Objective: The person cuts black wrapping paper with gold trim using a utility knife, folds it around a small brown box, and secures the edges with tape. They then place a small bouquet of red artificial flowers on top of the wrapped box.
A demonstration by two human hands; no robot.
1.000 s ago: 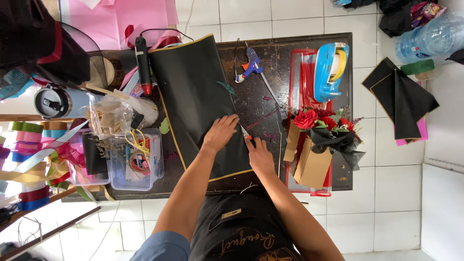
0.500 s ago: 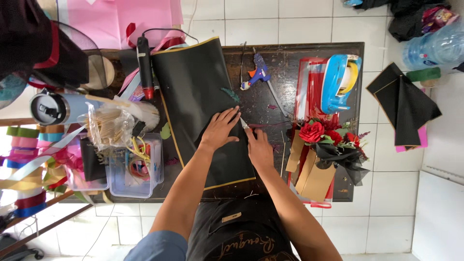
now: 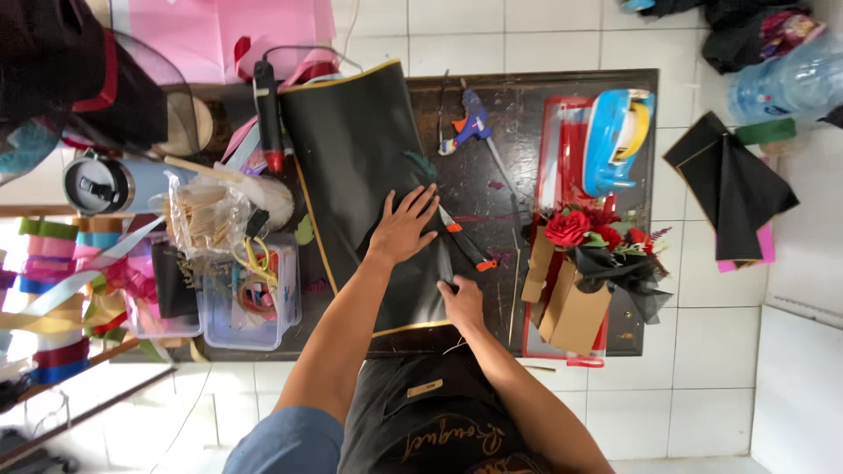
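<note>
Black gold-edged wrapping sheet (image 3: 364,167) lies long axis running from the tabletop's (image 3: 527,96) far edge to its near edge, slightly slanted. Left hand (image 3: 406,226) is spread flat on it; right hand (image 3: 462,301) presses its near corner, fingers curled (beside an orange-tipped cutter (image 3: 465,240)). Clear plastic box (image 3: 250,294) at the left edge holds scissors and oddments.

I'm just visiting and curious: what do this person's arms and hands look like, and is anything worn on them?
Both forearms are bare, with no gloves on the left hand or the right hand. No watch, ring or bracelet shows. A blue short sleeve covers the left upper arm. In front of the body hangs a black apron with gold lettering.
</note>
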